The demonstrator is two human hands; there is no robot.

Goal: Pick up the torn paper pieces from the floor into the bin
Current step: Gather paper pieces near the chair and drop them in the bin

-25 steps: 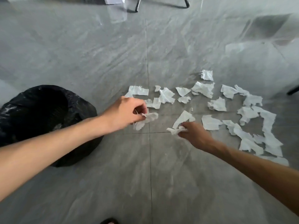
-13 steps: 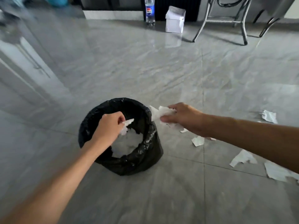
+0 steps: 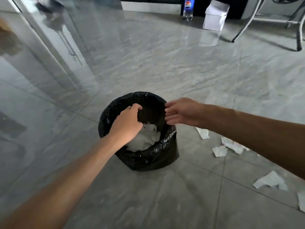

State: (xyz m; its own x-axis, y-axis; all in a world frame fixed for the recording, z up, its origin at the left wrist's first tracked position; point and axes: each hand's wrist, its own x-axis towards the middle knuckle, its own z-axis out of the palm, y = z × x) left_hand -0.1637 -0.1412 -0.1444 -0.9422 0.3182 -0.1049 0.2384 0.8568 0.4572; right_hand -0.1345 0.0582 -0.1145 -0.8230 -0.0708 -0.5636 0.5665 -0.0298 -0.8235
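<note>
A bin lined with a black bag (image 3: 148, 157) stands on the grey tiled floor, with white torn paper (image 3: 145, 139) piled inside. My left hand (image 3: 127, 123) hangs over the bin's mouth, fingers spread and nothing in them. My right hand (image 3: 181, 113) is at the bin's right rim, fingers stretched out and apart, holding nothing. Loose paper pieces lie on the floor to the right of the bin: one (image 3: 203, 133) close to it, two (image 3: 219, 151) (image 3: 232, 144) further right, and a larger one (image 3: 270, 180) nearer me.
At the back stand a plastic bottle (image 3: 188, 9), a white box (image 3: 214, 15) and metal chair legs (image 3: 267, 22). A glossy door or panel (image 3: 41, 47) runs along the left. Another paper scrap (image 3: 301, 202) lies at the right edge.
Both hands carried paper from the floor pile to the bin and let it go; half a second ago each still held a piece, now both are open over the bin.
</note>
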